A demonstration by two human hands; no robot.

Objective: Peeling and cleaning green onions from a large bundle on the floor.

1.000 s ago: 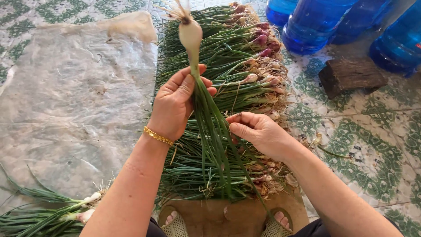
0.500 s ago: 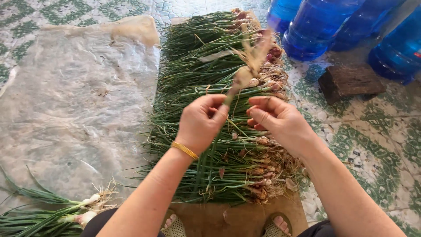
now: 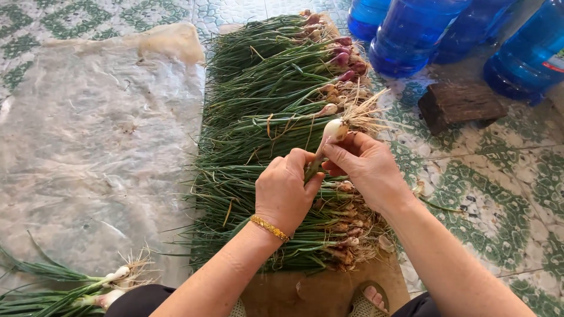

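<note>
White spring onion (image 3: 332,130) is gripped by both hands, left hand (image 3: 286,191) closed on its stalk, right hand (image 3: 365,166) pinching the bulb, long axis slanting up-right above the pile of green onions (image 3: 264,117).

Blue bottle (image 3: 531,56) far right, white-and-red label (image 3: 554,63) at edge

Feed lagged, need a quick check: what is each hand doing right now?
Left hand: closed around the green stalk of a spring onion.
Right hand: fingers pinching the same onion just below its white bulb.
</note>
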